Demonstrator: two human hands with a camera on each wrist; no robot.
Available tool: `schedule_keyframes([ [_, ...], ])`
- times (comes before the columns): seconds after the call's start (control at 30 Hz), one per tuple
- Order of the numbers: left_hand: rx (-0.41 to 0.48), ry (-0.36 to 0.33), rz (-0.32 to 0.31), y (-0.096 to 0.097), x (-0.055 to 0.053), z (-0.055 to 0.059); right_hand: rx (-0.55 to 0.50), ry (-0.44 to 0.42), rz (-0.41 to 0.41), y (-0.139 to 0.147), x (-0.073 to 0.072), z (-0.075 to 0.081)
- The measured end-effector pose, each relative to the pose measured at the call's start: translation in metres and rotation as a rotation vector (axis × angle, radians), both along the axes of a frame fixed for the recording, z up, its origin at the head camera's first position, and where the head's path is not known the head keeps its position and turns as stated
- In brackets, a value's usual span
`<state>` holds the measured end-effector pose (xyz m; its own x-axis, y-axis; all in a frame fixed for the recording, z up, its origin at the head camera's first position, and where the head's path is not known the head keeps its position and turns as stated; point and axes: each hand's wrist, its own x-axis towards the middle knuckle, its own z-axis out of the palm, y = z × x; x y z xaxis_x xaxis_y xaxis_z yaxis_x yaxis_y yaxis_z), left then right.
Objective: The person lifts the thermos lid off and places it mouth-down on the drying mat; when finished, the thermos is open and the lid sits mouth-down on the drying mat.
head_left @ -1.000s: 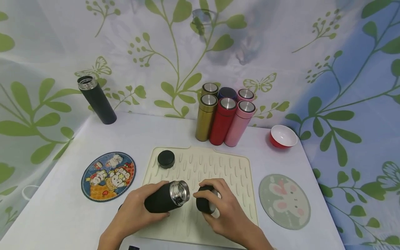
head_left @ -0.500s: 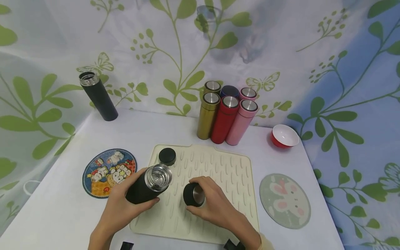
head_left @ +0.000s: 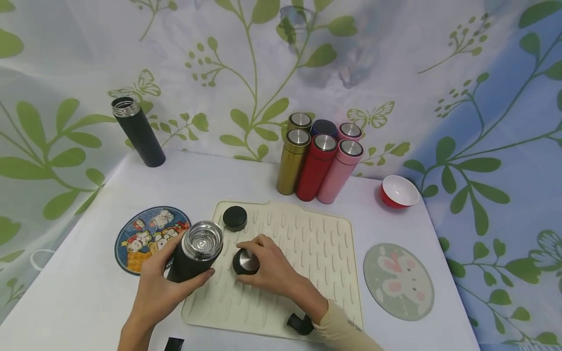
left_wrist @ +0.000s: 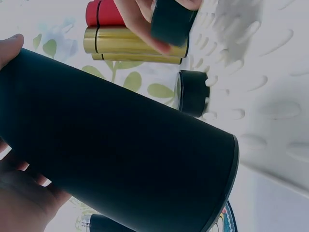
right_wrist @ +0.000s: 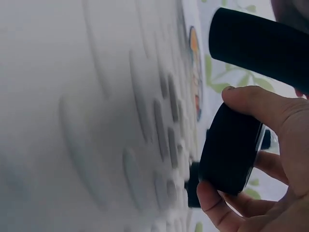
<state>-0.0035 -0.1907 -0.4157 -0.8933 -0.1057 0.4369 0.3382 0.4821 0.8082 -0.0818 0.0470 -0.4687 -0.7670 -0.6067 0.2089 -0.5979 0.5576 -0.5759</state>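
My left hand [head_left: 160, 280] grips a black thermos [head_left: 189, 265] that stands lidless, a steel strainer [head_left: 204, 241] showing inside its mouth. The left wrist view has the body of this thermos [left_wrist: 120, 140] tilted across it, with the flat base clear of the ribbed mat. My right hand [head_left: 278, 270] pinches a black thermos lid [head_left: 246, 261] by its sides, its silver top facing up, close over the mat [head_left: 303, 234]. In the right wrist view, thumb and fingers hold the same lid [right_wrist: 231, 150] at its edge. A second black lid [head_left: 234, 218] lies at the mat's far left corner.
Several thermoses in gold, red, pink and dark blue stand grouped at the back, a red one [head_left: 315, 170] in front. Another lidless black thermos [head_left: 140, 134] stands back left. A cartoon round mat [head_left: 149, 239] lies left, a rabbit mat [head_left: 398, 282] right, below a red-and-white bowl [head_left: 398, 192].
The left hand has drawn the thermos left and turned its mouth upward. The right hand has brought the lid left and down toward the mat, turning its silver top up.
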Motion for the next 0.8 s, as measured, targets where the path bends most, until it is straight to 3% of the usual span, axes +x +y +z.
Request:
schedule_keyframes([
  [0.37,0.012,-0.002,0.040,-0.005,0.004,-0.001,0.130,0.124,0.043,-0.040,-0.002,-0.010],
  [0.63,-0.039,0.057,0.035,-0.010,0.005,-0.001,0.187,0.140,0.056,-0.059,-0.002,-0.018],
  [0.8,-0.027,0.051,0.036,-0.009,0.006,-0.001,0.234,0.134,0.048,-0.060,-0.003,-0.021],
])
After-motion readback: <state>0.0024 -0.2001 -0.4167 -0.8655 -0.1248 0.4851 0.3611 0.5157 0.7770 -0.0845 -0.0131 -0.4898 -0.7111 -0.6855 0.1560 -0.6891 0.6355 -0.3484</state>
